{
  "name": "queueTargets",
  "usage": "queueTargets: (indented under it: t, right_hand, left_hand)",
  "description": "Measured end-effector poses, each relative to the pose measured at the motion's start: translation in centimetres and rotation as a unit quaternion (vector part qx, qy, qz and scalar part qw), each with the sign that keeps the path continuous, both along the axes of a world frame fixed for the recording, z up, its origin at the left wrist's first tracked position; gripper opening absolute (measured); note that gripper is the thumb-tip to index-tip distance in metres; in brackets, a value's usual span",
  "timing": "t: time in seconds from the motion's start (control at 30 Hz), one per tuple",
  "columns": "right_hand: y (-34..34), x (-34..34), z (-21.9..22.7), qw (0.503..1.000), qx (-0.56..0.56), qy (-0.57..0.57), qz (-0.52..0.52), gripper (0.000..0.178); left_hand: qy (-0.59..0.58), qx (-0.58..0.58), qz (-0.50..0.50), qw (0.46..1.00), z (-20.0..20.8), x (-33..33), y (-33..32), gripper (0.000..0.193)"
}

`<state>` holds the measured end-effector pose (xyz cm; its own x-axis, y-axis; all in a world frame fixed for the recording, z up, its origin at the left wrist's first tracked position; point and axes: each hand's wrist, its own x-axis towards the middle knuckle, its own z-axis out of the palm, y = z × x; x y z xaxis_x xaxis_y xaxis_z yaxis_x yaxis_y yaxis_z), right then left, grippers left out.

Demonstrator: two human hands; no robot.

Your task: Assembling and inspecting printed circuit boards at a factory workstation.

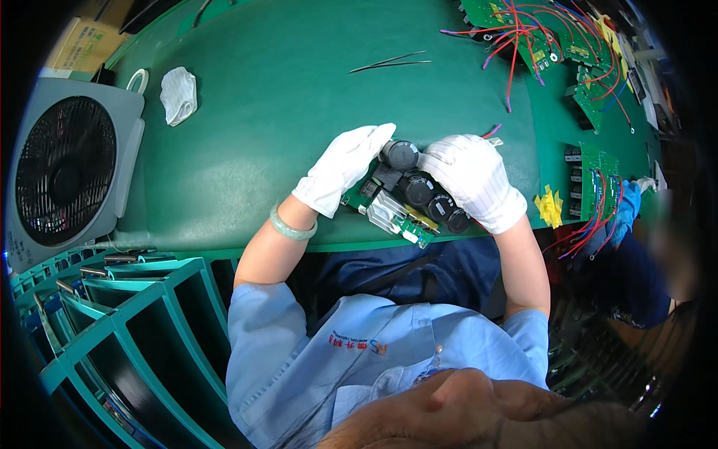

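Observation:
A green circuit board (410,227) is held at the near edge of the green-topped table, tilted. It carries several black cylindrical capacitors (417,189) and a silver finned heat sink (387,211). My left hand (342,168), in a white glove, grips the board's left side with the fingers close together. From the right, my right hand (473,176), also gloved in white, curls over the board beside the capacitors. Its fingertips are hidden. A red and purple wire end (492,132) sticks out beyond the right hand.
Tweezers (390,61) lie farther back, a crumpled white glove (179,96) at left. A grey fan (69,168) stands far left, above a green metal rack (142,318). Wired boards (542,56) and yellow tape (550,207) are at right. Another person (624,280) in dark clothes is beyond.

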<state>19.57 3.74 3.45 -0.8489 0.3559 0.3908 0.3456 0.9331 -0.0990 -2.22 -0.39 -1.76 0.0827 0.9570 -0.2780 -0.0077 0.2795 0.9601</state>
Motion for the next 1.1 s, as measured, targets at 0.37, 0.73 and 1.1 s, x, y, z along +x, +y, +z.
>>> queueTargets:
  t: [0.37,0.73,1.1]
  right_hand:
    - [-0.5,0.5,-0.5,0.998,0.044,0.044,-0.024,0.03]
    - [0.0,1.8,-1.3,0.984,0.047,0.108,-0.137,0.028]
    - [-0.1,1.2,-1.0,1.0,-0.009,-0.004,-0.03,0.032]
  left_hand:
    - [0.099,0.045,-0.041,0.993,0.0,-0.1,0.5,0.037]
    - [0.027,0.018,-0.014,0.999,-1.0,0.2,0.5,0.039]
    - [0.027,0.024,-0.009,0.999,-1.1,0.1,0.4,0.04]
